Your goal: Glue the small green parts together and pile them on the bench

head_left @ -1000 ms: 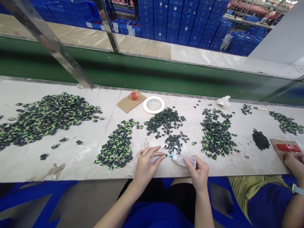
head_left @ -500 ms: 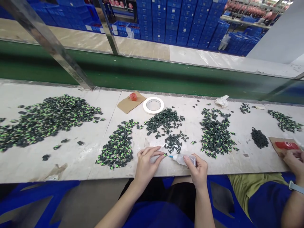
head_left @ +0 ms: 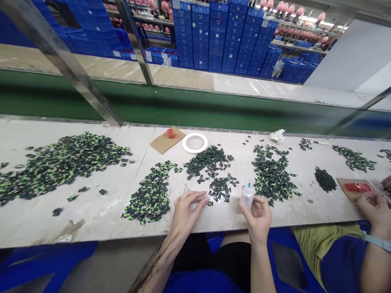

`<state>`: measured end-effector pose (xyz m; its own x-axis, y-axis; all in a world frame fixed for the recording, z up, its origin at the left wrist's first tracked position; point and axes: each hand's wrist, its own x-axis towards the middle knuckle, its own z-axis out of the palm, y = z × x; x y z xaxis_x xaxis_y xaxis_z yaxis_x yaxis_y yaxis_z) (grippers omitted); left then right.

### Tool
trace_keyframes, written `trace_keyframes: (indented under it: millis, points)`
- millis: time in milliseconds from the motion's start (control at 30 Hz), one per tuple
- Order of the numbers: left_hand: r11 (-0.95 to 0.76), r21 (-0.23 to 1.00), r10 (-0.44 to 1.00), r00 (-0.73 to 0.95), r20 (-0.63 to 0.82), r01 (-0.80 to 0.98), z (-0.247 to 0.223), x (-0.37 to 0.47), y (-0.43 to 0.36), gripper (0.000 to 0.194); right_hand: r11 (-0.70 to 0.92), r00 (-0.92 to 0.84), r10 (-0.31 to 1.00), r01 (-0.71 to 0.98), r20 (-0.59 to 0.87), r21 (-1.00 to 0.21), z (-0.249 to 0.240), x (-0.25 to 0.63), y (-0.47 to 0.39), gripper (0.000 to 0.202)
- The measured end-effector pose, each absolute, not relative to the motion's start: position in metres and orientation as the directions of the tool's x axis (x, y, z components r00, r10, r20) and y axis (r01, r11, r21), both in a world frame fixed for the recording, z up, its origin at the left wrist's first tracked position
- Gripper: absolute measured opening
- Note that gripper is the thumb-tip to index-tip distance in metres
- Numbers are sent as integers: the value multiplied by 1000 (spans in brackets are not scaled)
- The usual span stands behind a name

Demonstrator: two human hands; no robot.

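Observation:
My right hand [head_left: 259, 213] is closed around a clear squeeze bottle [head_left: 247, 196], which stands nearly upright with its blue nozzle tip pointing up. Between the thumb and fingers of my left hand [head_left: 188, 207] is a small black-and-green part [head_left: 210, 203], pinched at the fingertips. Just beyond my hands lies a loose pile of small dark pieces [head_left: 220, 187]. Black-and-green parts [head_left: 149, 195] are heaped to the left of my left hand, and another heap of parts [head_left: 273, 175] is past my right hand.
A roll of white tape [head_left: 184, 143] and a piece of cardboard [head_left: 157, 145] bearing a red cup [head_left: 170, 133] lie toward the back. A large heap of parts [head_left: 70, 158] covers the left side. At right, a co-worker's hand [head_left: 377, 211] is beside a red container [head_left: 354, 187].
The bottle has turned from lying level, nozzle toward the part, to nearly upright, away from the left hand. The left hand keeps its pinch. The camera view has tilted upward.

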<state>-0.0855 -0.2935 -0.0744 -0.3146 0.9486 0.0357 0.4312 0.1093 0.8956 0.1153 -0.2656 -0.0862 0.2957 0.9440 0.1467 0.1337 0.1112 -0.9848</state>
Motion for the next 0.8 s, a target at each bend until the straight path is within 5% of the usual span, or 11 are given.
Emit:
trace_keyframes:
  millis: [200, 333, 467, 633, 733, 800]
  points:
    - [107, 757, 967, -243, 71, 645, -64, -82, -271, 9, 29, 372, 925, 141, 80, -990, -91, 104, -263, 57]
    - [44, 727, 976, -184, 114, 685, -74, -80, -265, 10, 28, 319, 939, 299, 127, -954, -96, 105, -265, 45]
    - [-73, 709, 973, -105, 203, 701, -84, -84, -266, 12, 12, 389, 881, 549, 269, -836, -100, 101, -268, 46]
    - [-98, 765, 965, -128, 230, 636, -80, -86, -275, 11, 176, 409, 727, 665, 551, -726, -94, 96, -282, 61]
    - [-186, 846, 948, -136, 289, 500, -73, -78, -286, 14, 324, 364, 690, 618, 626, -717, -90, 90, -301, 45]
    - [-245, 895, 948, -101, 302, 372, -68, -70, -294, 14, 360, 288, 814, 429, 504, -828, -89, 82, -312, 34]
